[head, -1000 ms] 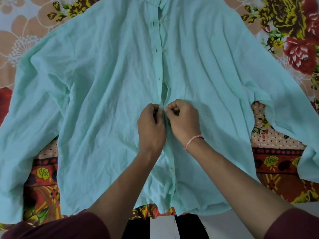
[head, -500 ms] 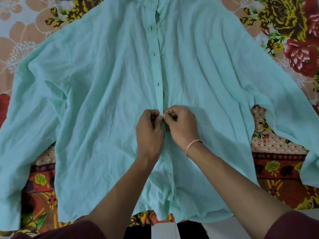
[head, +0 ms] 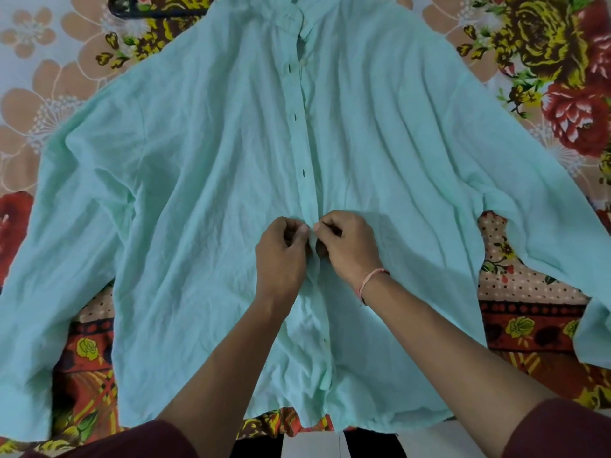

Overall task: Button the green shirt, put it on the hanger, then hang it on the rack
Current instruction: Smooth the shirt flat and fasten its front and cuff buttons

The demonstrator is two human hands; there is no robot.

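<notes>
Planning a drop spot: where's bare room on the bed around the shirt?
Free: floral bedsheet left of the collar, below the hanger; sheet at upper right above the sleeve; strips under each sleeve. Crowded: centre, where the green shirt spreads and left hand and right hand pinch the placket.

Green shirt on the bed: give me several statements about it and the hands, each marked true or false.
1. The green shirt lies front up on a floral bedsheet. True.
2. Both hands pinch the shirt's placket. True: left hand, right hand.
3. A pink thread bracelet is on the left wrist. False: it is on the right.
4. The hanger is inside the shirt. False: it lies beside the collar.
</notes>
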